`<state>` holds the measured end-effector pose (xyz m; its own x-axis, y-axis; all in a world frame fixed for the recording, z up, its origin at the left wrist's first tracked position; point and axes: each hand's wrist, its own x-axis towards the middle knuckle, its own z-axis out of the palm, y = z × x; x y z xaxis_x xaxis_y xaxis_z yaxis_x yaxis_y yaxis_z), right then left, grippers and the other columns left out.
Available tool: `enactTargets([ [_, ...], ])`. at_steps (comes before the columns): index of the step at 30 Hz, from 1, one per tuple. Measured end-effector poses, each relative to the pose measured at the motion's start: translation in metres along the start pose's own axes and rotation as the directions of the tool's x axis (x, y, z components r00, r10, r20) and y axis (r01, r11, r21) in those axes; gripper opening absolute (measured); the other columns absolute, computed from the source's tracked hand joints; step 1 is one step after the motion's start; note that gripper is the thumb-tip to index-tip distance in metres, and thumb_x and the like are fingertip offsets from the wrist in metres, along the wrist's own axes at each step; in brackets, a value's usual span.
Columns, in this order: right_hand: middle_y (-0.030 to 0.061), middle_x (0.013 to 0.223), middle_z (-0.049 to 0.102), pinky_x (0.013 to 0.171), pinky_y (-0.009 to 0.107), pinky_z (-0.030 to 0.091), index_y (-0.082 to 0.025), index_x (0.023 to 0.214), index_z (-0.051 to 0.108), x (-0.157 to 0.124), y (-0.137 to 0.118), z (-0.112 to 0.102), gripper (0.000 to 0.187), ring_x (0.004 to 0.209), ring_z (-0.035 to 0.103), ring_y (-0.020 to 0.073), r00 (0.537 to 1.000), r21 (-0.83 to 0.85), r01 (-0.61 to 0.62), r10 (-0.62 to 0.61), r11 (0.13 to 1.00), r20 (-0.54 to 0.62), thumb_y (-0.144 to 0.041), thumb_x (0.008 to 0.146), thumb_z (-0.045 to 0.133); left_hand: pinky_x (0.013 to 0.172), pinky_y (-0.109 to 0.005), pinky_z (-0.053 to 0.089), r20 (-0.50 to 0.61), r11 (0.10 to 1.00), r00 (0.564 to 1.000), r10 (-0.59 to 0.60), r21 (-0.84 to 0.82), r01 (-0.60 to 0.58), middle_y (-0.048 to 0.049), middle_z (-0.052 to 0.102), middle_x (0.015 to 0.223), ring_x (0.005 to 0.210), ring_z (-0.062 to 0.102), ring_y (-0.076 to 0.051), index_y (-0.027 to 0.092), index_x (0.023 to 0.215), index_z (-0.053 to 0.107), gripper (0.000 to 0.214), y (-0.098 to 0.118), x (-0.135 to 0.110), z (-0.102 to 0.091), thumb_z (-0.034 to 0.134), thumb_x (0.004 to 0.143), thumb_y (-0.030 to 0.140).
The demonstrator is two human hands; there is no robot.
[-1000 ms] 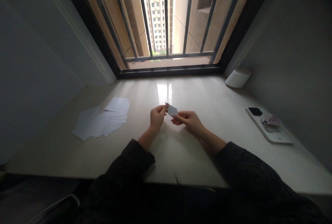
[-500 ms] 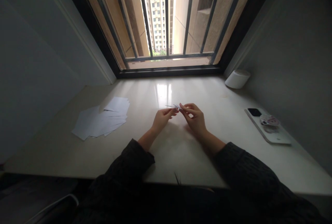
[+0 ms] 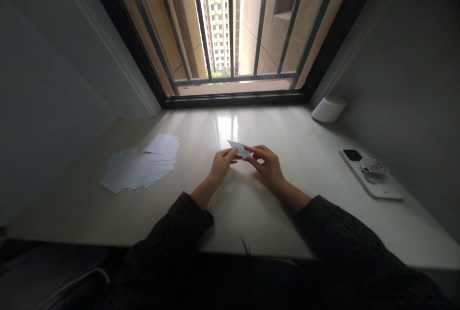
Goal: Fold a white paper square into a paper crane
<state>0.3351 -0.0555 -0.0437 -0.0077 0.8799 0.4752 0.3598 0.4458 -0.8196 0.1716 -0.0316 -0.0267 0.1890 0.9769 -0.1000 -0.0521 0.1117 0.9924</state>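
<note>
Between my two hands, above the middle of the white tabletop, is a small piece of folded white paper [image 3: 240, 147] with a pointed upper left corner. My left hand [image 3: 222, 162] pinches its lower left edge, thumb on top. From the right, my right hand [image 3: 266, 160] grips the other end between thumb and fingers. Parts of the paper's right end are covered by those fingers. Off to the left lies a spread pile of white paper sheets [image 3: 140, 168], overlapping one another and touched by neither hand.
A white phone [image 3: 377, 186] with a round grip on its back lies at the right. Near the window's right corner stands a white cylindrical object [image 3: 328, 109]. The barred window [image 3: 233, 80] borders the far side of the tabletop [image 3: 244, 214], and walls rise on both sides.
The folded paper has turned from nearly edge-on to show its flat face. Both hands have shifted slightly and still hold it; the paper pile and phone stay put.
</note>
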Motion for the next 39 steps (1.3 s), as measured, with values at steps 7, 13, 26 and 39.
enactTargets([
  [7,0.0067,0.078,0.073,0.069,0.035,0.054,-0.017,0.098,0.072,0.0050,0.0029,0.0015,0.043,0.068,0.065,0.0186,0.924,0.325,-0.373,0.378,0.869,0.049,-0.044,0.063,0.077,0.071,-0.030,0.047,-0.018,0.996,0.998,0.061,0.074,-0.059,-0.0102,0.071,0.086,0.085,0.066,-0.022,0.014,0.089,0.071,0.033,-0.0002,-0.0009,0.0003,0.058,0.079,0.043],
  [13,0.0071,0.077,0.073,0.063,0.032,0.052,-0.017,0.091,0.073,0.0063,0.0010,0.0015,0.038,0.061,0.064,0.0164,0.910,0.378,-0.394,0.414,0.838,0.030,-0.048,0.069,0.071,0.069,-0.030,0.047,-0.023,0.990,0.996,0.090,0.110,-0.087,-0.0098,0.071,0.084,0.082,0.065,-0.022,0.013,0.088,0.070,0.035,-0.0003,-0.0007,0.0008,0.056,0.079,0.044],
  [26,0.0046,0.067,0.070,0.055,0.028,0.048,-0.016,0.095,0.067,0.0066,0.0056,0.0015,0.045,0.055,0.060,0.0141,0.898,0.404,-0.432,0.427,0.806,0.107,-0.054,0.071,0.065,0.066,-0.029,0.047,-0.017,0.983,0.993,0.114,0.146,-0.110,-0.0089,0.070,0.079,0.079,0.065,-0.021,0.013,0.086,0.071,0.035,-0.0014,-0.0005,0.0004,0.057,0.078,0.045],
  [39,0.0044,0.069,0.071,0.059,0.032,0.052,-0.017,0.098,0.069,0.0057,0.0069,0.0051,0.047,0.057,0.064,0.0166,0.918,0.382,-0.390,0.387,0.838,0.088,-0.053,0.068,0.070,0.064,-0.028,0.047,-0.017,0.983,0.993,0.120,0.145,-0.117,-0.0079,0.069,0.078,0.078,0.064,-0.020,0.014,0.083,0.070,0.034,-0.0018,-0.0001,-0.0005,0.056,0.079,0.044],
])
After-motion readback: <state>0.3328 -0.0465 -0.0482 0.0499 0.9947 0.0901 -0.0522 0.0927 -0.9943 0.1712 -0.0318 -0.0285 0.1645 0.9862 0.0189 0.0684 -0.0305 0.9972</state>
